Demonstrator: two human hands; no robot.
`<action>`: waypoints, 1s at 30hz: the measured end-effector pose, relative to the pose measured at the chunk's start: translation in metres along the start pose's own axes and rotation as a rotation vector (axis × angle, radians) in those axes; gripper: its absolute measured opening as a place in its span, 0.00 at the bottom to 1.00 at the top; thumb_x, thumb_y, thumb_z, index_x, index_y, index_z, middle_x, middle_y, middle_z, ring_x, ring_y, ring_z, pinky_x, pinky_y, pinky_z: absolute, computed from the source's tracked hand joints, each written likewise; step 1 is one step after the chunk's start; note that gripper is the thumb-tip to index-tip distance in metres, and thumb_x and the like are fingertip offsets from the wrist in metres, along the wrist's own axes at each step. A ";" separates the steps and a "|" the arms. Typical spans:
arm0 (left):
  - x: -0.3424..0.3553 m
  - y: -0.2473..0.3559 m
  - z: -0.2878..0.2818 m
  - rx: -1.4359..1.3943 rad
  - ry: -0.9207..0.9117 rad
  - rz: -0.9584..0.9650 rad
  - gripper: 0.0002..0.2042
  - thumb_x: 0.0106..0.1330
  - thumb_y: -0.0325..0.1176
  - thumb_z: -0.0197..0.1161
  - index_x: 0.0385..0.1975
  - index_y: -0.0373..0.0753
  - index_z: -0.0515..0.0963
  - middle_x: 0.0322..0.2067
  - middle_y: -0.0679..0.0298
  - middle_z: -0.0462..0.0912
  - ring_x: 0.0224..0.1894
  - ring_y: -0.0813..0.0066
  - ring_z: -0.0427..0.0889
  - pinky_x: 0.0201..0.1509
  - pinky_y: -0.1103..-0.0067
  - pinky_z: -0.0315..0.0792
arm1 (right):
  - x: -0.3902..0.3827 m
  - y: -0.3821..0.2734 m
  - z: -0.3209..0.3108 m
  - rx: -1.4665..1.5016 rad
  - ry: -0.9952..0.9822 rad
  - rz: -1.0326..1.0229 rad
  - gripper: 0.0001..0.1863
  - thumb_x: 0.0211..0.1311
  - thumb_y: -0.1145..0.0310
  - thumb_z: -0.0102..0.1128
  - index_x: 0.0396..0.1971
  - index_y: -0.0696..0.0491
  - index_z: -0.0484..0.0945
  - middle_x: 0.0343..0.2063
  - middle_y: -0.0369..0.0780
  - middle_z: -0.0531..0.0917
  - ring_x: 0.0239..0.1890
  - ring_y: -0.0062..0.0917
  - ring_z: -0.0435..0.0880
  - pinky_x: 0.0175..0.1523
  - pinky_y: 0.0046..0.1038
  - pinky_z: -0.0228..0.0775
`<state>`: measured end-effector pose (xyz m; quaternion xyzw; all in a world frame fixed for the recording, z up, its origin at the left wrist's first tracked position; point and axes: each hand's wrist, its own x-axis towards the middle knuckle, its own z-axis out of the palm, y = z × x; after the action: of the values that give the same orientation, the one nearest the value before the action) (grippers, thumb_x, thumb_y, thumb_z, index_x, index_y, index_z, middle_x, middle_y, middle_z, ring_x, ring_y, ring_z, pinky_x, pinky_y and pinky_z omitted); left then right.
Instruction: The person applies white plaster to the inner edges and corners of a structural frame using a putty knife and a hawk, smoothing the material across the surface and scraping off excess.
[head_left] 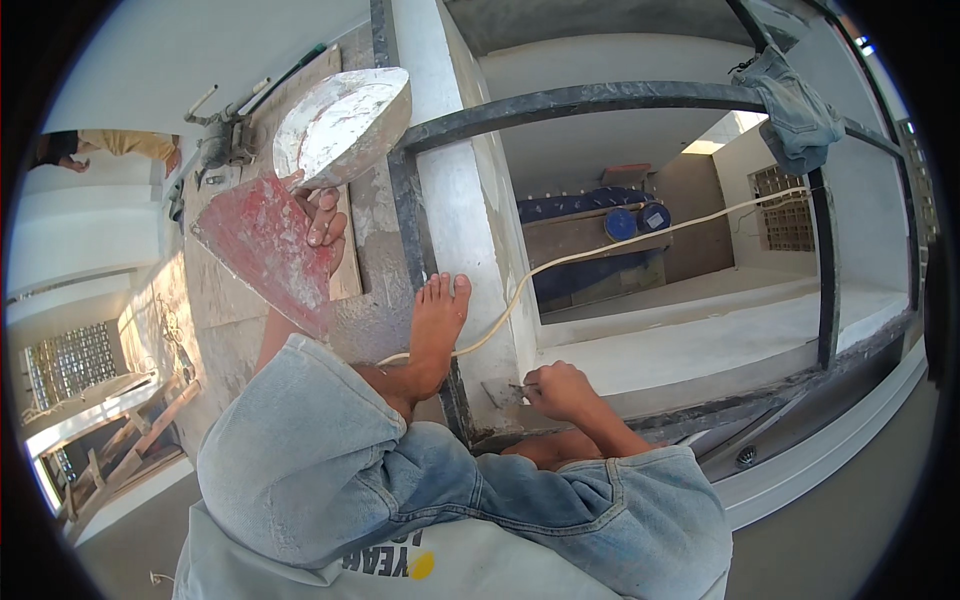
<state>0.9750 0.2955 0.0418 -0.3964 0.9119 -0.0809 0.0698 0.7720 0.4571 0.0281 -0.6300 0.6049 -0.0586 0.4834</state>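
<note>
Low on the left, my left hand (325, 228) is closed round a wide triangular scraper (265, 240), its red face smeared with white. Just beyond it, touching or nearly so, a tilted metal bowl (398, 108) is coated inside with white paste; whether my fingers also bear it I cannot tell. My right hand (562, 390) grips a small putty knife (512, 389) by its handle. The knife's thin blade lies at the lower end of the white ledge (455, 200), beside the dark metal frame. My bare foot (437, 325) stands on that ledge between my hands.
Dark metal bars (590, 97) frame an opening down to a lower floor, where blue buckets (620, 224) stand. A pale cable (640, 240) crosses it. Denim cloth (795, 110) hangs on the far bar. Left lie a plank (348, 255) and a power tool (218, 145). Another person's leg (135, 142) shows far left.
</note>
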 end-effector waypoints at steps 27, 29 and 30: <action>-0.001 -0.015 0.007 -0.055 0.012 0.013 0.24 0.66 0.22 0.53 0.63 0.30 0.65 0.58 0.35 0.74 0.62 0.38 0.73 0.66 0.54 0.68 | 0.009 0.011 0.060 0.768 0.515 0.137 0.21 0.74 0.68 0.57 0.62 0.61 0.76 0.21 0.36 0.77 0.25 0.17 0.72 0.31 0.27 0.69; -0.002 -0.010 0.008 -0.066 0.007 0.016 0.24 0.66 0.22 0.52 0.64 0.30 0.64 0.59 0.34 0.73 0.63 0.37 0.73 0.67 0.54 0.68 | 0.008 0.010 0.057 0.780 0.484 0.160 0.22 0.74 0.67 0.57 0.63 0.60 0.76 0.20 0.35 0.76 0.24 0.16 0.71 0.30 0.25 0.68; 0.001 -0.010 0.010 -0.070 0.011 0.022 0.24 0.66 0.22 0.52 0.64 0.30 0.64 0.59 0.33 0.73 0.63 0.36 0.73 0.67 0.53 0.68 | 0.000 0.015 0.067 0.779 0.486 0.157 0.22 0.74 0.67 0.57 0.63 0.60 0.76 0.20 0.35 0.76 0.24 0.16 0.71 0.30 0.25 0.68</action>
<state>0.9828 0.2872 0.0343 -0.3879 0.9189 -0.0501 0.0517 0.8052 0.4962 -0.0168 -0.3217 0.6795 -0.3906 0.5313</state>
